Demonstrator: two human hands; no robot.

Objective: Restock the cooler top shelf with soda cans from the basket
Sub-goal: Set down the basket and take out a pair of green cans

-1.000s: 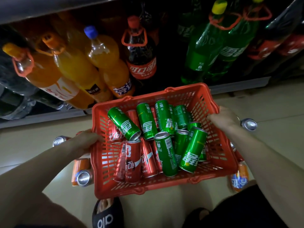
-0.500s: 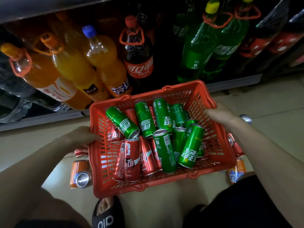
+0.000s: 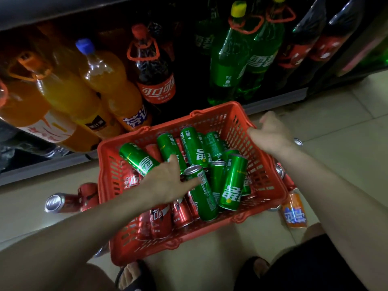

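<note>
Steadying the red basket with my right hand gripping its rim, I lowered my relaxed, unclenched left hand onto a green can to pick it.

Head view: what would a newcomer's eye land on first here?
The red basket of green cans and red cans sits on the floor at centre. The left hand reaches in among the green cans while the right hand is at the far right rim. Big orange, cola and green bottles fill the cooler behind.
</note>
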